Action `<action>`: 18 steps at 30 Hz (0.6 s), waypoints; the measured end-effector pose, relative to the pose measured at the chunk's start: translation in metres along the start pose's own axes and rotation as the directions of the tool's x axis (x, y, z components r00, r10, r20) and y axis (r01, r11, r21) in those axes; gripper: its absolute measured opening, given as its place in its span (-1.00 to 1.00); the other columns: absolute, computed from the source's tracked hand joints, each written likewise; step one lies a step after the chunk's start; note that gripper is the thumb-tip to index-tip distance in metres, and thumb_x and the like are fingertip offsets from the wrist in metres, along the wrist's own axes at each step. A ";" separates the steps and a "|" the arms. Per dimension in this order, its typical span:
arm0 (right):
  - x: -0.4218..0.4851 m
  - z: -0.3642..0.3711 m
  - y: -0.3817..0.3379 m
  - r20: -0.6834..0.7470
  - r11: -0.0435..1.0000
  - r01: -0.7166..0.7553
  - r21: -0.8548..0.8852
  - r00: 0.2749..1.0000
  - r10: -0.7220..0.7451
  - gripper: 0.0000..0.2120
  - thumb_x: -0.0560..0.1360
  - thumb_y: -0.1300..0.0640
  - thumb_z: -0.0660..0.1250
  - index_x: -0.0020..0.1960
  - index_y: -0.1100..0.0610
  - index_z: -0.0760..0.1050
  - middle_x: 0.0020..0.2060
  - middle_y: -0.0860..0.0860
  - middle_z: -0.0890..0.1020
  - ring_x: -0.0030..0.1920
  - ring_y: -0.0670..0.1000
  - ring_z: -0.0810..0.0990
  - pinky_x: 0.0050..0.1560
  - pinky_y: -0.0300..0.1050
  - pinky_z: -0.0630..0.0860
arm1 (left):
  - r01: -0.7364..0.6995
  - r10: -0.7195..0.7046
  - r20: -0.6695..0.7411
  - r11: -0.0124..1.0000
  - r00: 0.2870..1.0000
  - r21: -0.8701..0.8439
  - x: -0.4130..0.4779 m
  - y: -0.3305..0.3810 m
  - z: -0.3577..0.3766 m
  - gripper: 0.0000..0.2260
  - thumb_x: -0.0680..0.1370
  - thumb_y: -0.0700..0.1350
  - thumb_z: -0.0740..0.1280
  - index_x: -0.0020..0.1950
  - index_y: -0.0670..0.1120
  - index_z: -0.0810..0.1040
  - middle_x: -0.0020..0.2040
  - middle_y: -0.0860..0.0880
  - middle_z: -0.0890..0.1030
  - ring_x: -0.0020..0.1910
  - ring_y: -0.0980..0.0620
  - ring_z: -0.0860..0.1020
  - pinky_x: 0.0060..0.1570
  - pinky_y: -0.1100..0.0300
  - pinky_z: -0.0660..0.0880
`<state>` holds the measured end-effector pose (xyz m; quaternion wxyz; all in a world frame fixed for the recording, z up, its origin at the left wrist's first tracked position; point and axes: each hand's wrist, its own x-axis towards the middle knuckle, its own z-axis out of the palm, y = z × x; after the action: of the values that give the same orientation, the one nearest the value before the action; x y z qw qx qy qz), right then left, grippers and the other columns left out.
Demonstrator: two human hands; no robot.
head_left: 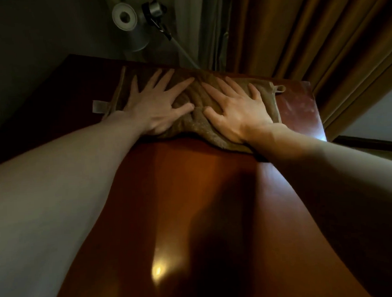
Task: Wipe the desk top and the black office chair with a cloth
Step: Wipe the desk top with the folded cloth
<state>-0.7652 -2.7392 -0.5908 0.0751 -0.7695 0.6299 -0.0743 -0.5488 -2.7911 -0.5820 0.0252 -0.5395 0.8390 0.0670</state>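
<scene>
Had left hand (153,107) and right hand (236,112) flat on the cloth (195,96), fingers spread, at the far end of the desk top (192,182). Could've shoved it off the back edge or clipped the lamp (131,29) by pushing further.

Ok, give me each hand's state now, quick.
Left hand: open, fingers spread, pressing flat on the cloth.
Right hand: open, pressing flat on the cloth too.
</scene>
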 end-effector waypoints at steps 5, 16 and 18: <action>0.025 -0.003 0.002 0.019 0.999 -0.034 0.003 0.999 0.034 -0.25 0.49 -0.36 -0.17 0.66 -0.19 0.00 0.67 -0.07 0.04 0.66 -0.02 -0.07 0.59 0.28 -0.19 | 0.000 0.000 -0.024 1.000 1.000 -0.008 0.026 -0.009 -0.002 -0.32 0.50 0.48 -0.11 0.61 0.39 -0.10 0.70 0.03 -0.11 0.67 -0.05 -0.15 0.53 -0.39 -0.19; 0.057 -0.002 0.008 0.012 0.997 -0.069 -0.019 0.998 0.069 -0.37 0.62 -0.32 -0.09 0.66 -0.19 0.03 0.66 -0.04 0.11 0.65 0.04 0.02 0.58 0.29 -0.15 | 0.005 -0.007 -0.049 1.000 0.999 -0.029 0.052 -0.017 -0.004 -0.42 0.62 0.40 -0.05 0.63 0.36 -0.07 0.70 0.01 -0.07 0.67 -0.07 -0.13 0.53 -0.40 -0.20; 0.059 -0.003 0.008 -0.002 0.997 -0.070 -0.019 0.998 0.070 -0.37 0.62 -0.32 -0.08 0.65 -0.17 0.06 0.65 -0.01 0.16 0.64 0.07 0.08 0.58 0.29 -0.11 | 0.017 -0.018 -0.057 1.000 0.998 -0.021 0.054 -0.016 -0.004 -0.43 0.63 0.39 -0.04 0.63 0.36 -0.06 0.70 0.01 -0.06 0.67 -0.07 -0.13 0.52 -0.39 -0.19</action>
<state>-0.7617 -2.7990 -0.5879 0.0698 -0.7476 0.6572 -0.0659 -0.5563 -2.8467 -0.5857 -0.0037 -0.5486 0.8340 0.0598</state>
